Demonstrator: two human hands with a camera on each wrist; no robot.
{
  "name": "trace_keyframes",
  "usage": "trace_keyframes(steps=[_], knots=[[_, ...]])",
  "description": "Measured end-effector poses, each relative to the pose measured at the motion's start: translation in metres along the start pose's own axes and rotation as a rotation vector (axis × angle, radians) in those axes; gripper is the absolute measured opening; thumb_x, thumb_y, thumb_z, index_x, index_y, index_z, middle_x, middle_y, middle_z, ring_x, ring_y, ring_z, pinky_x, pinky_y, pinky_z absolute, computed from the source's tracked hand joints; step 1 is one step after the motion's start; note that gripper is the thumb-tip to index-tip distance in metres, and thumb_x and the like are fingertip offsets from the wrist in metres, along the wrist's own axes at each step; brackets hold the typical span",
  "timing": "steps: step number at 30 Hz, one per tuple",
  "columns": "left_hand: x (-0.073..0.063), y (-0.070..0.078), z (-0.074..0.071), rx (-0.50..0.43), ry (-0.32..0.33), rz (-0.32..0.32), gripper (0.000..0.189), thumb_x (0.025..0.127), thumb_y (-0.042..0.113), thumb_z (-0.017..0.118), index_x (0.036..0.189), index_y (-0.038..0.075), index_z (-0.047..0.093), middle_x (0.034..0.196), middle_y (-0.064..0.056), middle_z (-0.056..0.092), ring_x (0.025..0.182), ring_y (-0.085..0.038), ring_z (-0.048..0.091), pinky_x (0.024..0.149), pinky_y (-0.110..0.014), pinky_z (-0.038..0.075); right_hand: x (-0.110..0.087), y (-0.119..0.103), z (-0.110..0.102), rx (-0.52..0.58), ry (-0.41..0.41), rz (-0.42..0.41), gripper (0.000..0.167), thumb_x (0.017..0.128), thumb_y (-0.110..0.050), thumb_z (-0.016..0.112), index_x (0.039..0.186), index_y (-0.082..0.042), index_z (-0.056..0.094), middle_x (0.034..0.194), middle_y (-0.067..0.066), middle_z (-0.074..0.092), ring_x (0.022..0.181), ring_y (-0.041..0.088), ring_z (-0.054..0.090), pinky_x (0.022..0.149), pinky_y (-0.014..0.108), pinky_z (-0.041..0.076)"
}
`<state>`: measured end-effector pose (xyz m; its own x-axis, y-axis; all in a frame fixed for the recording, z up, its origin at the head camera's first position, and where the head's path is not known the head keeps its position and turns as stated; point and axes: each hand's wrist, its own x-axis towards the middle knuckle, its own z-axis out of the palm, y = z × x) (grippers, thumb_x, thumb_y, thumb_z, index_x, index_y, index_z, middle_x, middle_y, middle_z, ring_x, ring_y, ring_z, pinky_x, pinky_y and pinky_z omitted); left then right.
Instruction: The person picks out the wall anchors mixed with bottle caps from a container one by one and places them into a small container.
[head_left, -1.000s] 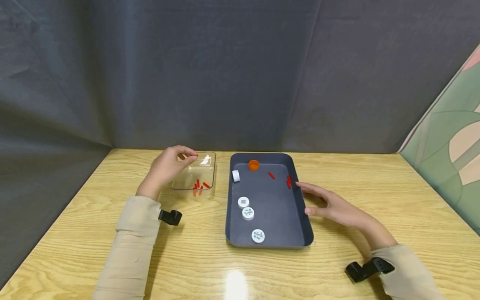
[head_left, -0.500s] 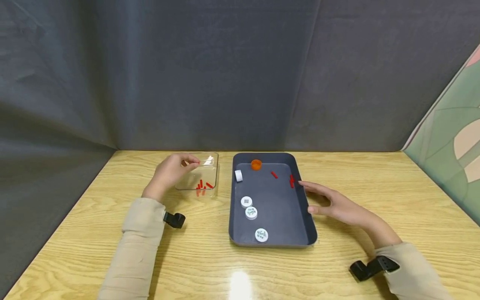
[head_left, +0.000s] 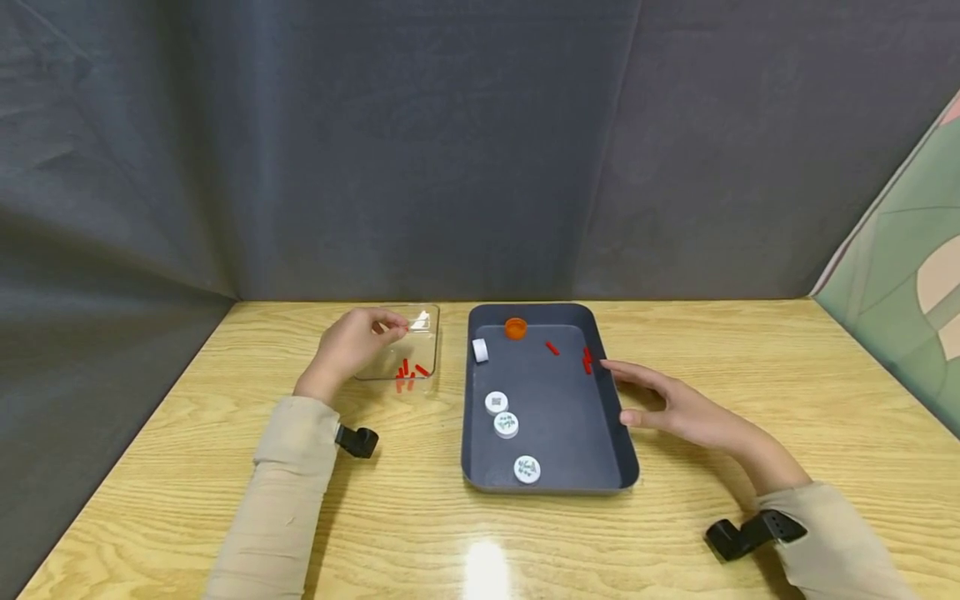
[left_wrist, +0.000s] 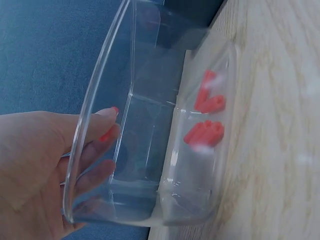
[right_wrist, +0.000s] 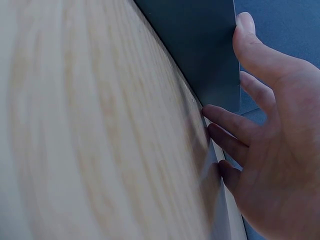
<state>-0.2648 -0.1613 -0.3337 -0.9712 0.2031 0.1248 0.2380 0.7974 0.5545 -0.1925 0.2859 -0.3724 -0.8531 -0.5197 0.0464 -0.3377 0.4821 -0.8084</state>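
Pinching, left hand, one red piece at the clear box near the worktop's far edge, probably light, stiff, slippery, best held mid-length; right hand, fingers spread, at the tray's right edge.

Sticks in box, left of tray

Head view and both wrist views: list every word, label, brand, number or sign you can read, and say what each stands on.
No text is legible in any view.
Farthest flat white cap: dark square mark, too small to make out.
Middle flat white cap: greenish marks, too small to read.
Nearest flat white cap: greenish marks, too small to read.
Wrist views: no lettering visible.
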Motion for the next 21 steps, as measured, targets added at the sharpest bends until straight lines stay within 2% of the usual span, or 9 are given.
trace_keyframes(steps=[9,16,21], knots=[[0.000,0.004,-0.003,0.003,0.015,-0.003,0.025,0.098,0.030,0.063,0.117,0.016,0.073,0.116,-0.006,0.069,0.109,-0.027,0.059,0.088,-0.048,0.045,0.001,-0.001,0.000,-0.002,0.003,-0.001,0.070,0.093,-0.022,0.071,0.154,-0.014,0.036,0.153,0.016,0.038,0.140,0.038,0.035,0.102,0.012,0.033],[-0.002,0.018,-0.013,-0.168,-0.022,-0.009,0.033,0.101,0.033,0.059,0.128,0.015,0.065,0.122,-0.006,0.063,0.113,-0.029,0.056,0.092,-0.050,0.044,0.001,-0.007,-0.001,0.000,0.000,0.004,0.070,0.093,-0.022,0.071,0.154,-0.015,0.036,0.154,0.016,0.038,0.141,0.037,0.034,0.102,0.011,0.032],[0.001,0.029,-0.017,-0.235,-0.002,-0.006,0.032,0.102,0.033,0.056,0.128,0.015,0.065,0.122,-0.007,0.061,0.109,-0.028,0.057,0.089,-0.048,0.046,0.006,-0.009,-0.002,0.004,0.000,0.008,0.070,0.093,-0.021,0.071,0.154,-0.015,0.036,0.153,0.015,0.039,0.141,0.036,0.035,0.102,0.011,0.032]])
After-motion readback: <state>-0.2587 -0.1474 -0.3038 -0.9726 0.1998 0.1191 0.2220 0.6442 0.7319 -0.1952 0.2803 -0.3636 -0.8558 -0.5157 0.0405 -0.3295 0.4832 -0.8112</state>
